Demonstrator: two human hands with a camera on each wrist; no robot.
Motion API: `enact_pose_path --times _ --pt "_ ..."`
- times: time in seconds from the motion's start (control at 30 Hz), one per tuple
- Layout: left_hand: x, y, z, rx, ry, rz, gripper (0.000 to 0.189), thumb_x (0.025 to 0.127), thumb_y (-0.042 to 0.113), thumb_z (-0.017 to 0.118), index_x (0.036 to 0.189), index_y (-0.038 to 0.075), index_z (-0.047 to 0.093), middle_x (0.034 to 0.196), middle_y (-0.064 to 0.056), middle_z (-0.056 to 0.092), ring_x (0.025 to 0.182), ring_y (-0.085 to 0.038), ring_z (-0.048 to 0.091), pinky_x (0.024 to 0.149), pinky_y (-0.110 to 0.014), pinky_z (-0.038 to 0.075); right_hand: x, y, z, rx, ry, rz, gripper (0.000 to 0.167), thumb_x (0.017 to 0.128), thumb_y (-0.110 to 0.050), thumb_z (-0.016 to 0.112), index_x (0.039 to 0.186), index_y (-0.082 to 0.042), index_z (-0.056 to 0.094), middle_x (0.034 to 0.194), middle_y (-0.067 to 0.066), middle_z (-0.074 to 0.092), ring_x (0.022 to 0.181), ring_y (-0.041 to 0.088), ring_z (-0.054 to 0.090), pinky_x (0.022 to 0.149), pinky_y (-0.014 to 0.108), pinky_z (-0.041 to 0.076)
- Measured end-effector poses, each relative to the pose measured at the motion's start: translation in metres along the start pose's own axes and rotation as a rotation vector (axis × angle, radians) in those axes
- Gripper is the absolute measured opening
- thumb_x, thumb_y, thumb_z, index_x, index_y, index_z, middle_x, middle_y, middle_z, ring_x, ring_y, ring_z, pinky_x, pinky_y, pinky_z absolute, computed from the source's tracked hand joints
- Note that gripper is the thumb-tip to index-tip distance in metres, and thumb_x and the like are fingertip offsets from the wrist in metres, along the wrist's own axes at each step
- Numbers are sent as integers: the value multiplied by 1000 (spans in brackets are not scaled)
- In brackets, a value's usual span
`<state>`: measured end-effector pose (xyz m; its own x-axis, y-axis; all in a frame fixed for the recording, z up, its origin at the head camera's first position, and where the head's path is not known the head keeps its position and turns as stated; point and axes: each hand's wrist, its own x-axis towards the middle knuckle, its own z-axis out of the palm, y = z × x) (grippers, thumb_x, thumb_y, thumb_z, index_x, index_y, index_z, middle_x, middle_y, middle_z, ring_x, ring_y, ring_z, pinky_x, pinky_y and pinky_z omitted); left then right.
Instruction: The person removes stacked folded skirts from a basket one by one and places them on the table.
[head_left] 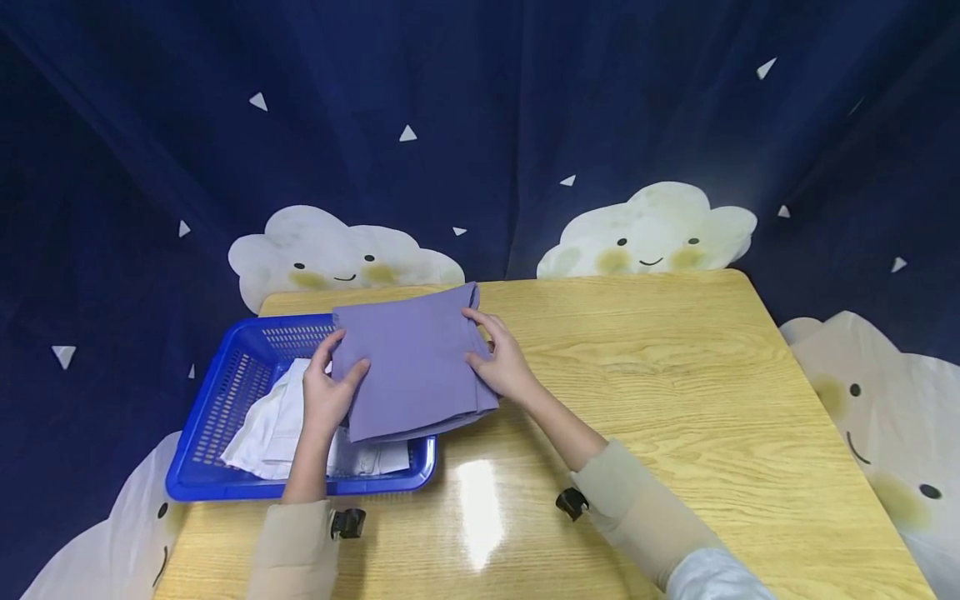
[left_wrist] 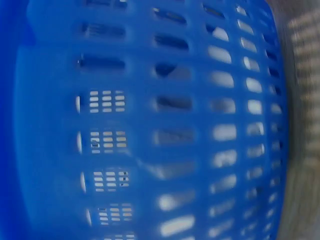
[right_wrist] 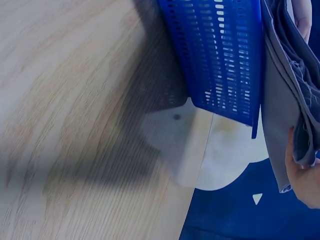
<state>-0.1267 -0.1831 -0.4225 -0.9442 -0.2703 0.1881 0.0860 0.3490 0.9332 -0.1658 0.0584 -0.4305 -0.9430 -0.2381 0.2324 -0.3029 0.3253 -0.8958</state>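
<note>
Left hand [head_left: 326,396] and right hand [head_left: 506,362] gripping, thumbs [head_left: 358,372] pointing inward, forearms [head_left: 564,429] extended forward

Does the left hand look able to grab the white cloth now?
Probably not: the left hand grips the purple cloth, which is held partly over the basket where the white cloth lies.

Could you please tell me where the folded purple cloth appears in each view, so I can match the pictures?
Head: the purple cloth is slightly left of centre, held between the left hand and right hand, overlapping the blue basket's right part.
Left wrist: I cannot make it out; the basket's slotted wall fills most of the picture.
Right wrist: at the right edge, right of the basket, looking greyer.
Shared landmark: the blue basket, visible in all three.
</note>
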Motion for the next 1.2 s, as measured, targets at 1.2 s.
enact_pose_path --times 1.2 --pt "8 -3 66 -32 -41 13 55 75 -1 68 126 6 52 124 -22 52 110 -33 51 92 -45 41 -10 21 -59 63 32 79 63 75 15 60 133 -1 44 124 21 46 116 31 42 86 42 44"
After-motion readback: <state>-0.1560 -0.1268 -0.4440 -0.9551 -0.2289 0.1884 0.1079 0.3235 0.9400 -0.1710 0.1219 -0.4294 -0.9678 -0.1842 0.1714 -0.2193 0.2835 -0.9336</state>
